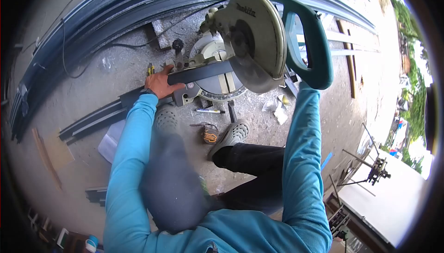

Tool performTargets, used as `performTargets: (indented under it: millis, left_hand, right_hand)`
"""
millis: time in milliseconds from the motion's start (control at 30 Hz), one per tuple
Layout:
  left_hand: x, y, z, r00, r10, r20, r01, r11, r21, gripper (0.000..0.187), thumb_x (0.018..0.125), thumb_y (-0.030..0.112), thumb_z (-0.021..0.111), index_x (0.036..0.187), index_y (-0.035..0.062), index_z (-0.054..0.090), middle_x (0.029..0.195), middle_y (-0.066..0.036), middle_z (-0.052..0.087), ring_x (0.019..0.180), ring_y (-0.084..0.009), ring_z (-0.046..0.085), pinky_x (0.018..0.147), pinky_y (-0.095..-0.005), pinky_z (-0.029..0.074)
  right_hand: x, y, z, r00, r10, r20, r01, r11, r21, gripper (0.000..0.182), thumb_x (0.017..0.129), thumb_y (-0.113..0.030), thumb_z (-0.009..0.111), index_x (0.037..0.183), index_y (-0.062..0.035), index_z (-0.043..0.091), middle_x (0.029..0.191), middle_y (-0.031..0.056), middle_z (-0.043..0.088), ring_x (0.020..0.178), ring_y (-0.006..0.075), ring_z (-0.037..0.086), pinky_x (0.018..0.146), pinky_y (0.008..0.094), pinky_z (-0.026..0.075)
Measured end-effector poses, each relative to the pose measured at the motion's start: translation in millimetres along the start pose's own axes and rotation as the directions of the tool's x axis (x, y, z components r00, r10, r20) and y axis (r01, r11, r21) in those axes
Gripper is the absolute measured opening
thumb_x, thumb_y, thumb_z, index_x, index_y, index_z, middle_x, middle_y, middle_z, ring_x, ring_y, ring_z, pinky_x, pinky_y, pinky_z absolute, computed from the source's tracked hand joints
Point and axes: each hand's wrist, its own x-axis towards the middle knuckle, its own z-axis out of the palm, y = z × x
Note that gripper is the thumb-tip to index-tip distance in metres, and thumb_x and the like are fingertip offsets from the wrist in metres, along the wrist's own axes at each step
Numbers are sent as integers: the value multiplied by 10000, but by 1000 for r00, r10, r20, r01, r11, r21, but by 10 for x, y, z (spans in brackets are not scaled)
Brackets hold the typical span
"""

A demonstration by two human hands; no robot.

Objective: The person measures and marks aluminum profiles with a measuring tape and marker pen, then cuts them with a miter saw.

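Observation:
My left hand [161, 84] holds a dark grey metal profile [201, 73] against the fence of a miter saw, thumb and fingers spread around the bar. The profile lies across the saw's round table [215, 89] and runs under the blade guard [259, 36]. My right sleeve [303, 128] reaches up to the saw's teal handle [327, 63]. The right hand itself is hidden behind the handle and guard, so its grip does not show. The saw head is tilted in view, its clear lower guard [254, 75] close to the profile.
Long dark profiles [138, 10] lie along the far side; shorter ones [92, 116] lie left. Near my shoes are a tape measure [209, 134], a pen [209, 111] and crumpled scraps [280, 113]. A cord [127, 45] crosses the floor. A white-topped table [388, 202] stands right.

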Motion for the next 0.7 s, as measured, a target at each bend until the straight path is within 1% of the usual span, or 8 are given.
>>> performTargets:
  millis: [33,100,233,267,367,433,567,700]
  left_hand:
    - [72,-18,46,998,-57,20,57,998,6,907,823,777,677,1495,186,527,1100,-201,765,1005,-397,741,925,-505,570]
    - [156,-39,124,982,-168,83,166,986,23,832,870,781,624,1477,217,546,1075,-197,768,993,-398,742,910,-525,571]
    - [263,-171,293,994,-106,38,108,993,-46,789,910,770,581,1454,200,577,1082,-202,765,1039,-405,726,921,-547,564]
    - [298,-207,291,993,-112,29,113,993,-39,783,912,764,584,1453,198,578,1098,-201,763,1054,-405,722,929,-543,563]
    - [263,-143,318,994,-104,32,106,993,-51,767,917,746,595,1449,193,582,1142,-198,756,1094,-406,711,957,-531,557]
    - [250,-155,299,996,-91,17,92,991,-97,757,919,733,605,1448,191,582,1169,-193,752,1116,-407,703,981,-523,549]
    - [185,-88,137,992,-108,61,115,985,-130,708,923,671,643,1442,193,585,1200,-189,745,1153,-407,685,1018,-511,530]
    - [202,-116,163,995,-84,50,92,980,-175,679,922,629,663,1430,185,593,1204,-196,742,1154,-414,683,1015,-515,530]
  right_hand:
    - [-327,-1301,746,998,53,-40,-58,992,-108,718,1010,-483,638,1523,-8,475,1549,243,483,1426,361,480,1138,487,419]
    - [-965,-2700,1519,979,-57,198,79,991,-110,756,1069,-547,516,1584,-14,366,1525,220,518,1369,356,542,1154,507,435]
    - [-1726,-3603,2243,855,-19,519,355,750,-558,837,1025,-641,524,1580,-33,373,1543,278,471,1407,408,504,1079,493,472]
    - [-1517,-3331,2166,671,-171,722,692,496,-525,844,1021,-645,537,1570,-23,389,1491,280,521,1356,394,554,1048,461,500]
    - [-2034,-3380,2337,843,185,505,255,690,-678,843,1021,-709,484,1457,13,507,1074,199,746,936,266,753,741,358,598]
    - [-1994,-3192,2037,830,319,457,60,765,-642,859,1028,-750,382,1390,8,563,1051,200,746,905,250,746,678,351,581]
    - [-2332,-2699,1508,814,401,421,-159,849,-504,834,1053,-733,285,1324,-21,625,1066,174,756,898,258,739,745,365,573]
    - [-2597,-2262,1172,817,388,426,-174,871,-459,867,1046,-749,271,1338,-17,632,1061,188,762,971,293,742,873,389,555]
